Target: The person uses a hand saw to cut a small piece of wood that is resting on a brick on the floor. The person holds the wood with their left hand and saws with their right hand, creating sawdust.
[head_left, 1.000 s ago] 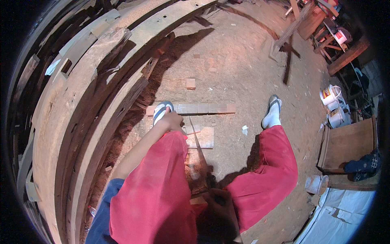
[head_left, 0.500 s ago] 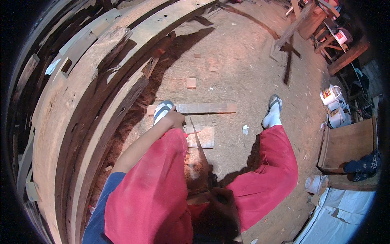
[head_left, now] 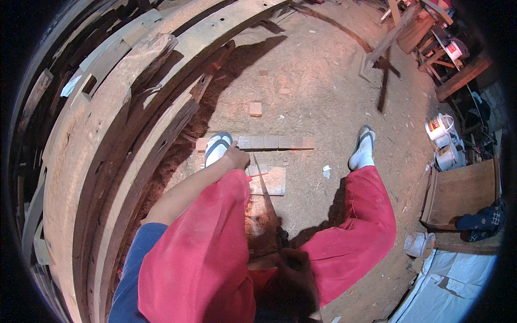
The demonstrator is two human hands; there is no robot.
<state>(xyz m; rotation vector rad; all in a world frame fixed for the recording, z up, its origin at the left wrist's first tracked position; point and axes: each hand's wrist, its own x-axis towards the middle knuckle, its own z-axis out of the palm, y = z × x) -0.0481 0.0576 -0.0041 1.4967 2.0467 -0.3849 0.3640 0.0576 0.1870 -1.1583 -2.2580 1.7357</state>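
A long wooden strip (head_left: 295, 142) lies crosswise on the ground, with dark lines marked across it. My left foot, in a flip-flop (head_left: 217, 148), presses on its left part. Beside that foot my left hand (head_left: 237, 156) is closed at the strip's near edge, one finger reaching over the wood; its other fingers are partly hidden. My right hand (head_left: 293, 264), in shadow between my knees, is wrapped round the handle of a handsaw (head_left: 265, 194). The narrow blade points away from me, its tip close to the strip's near edge. Under the blade lies a flat pale board (head_left: 276, 181).
Long heavy timbers (head_left: 113, 113) are stacked along the left. A small wooden block (head_left: 255, 110) sits beyond the strip. White buckets (head_left: 439, 129), a wooden box (head_left: 463, 194) and a white sheet (head_left: 452, 282) are at the right. A leaning post (head_left: 393, 40) stands at the far right.
The whole view has shifted very slightly. Hands, saw and strip keep almost the same places relative to each other.
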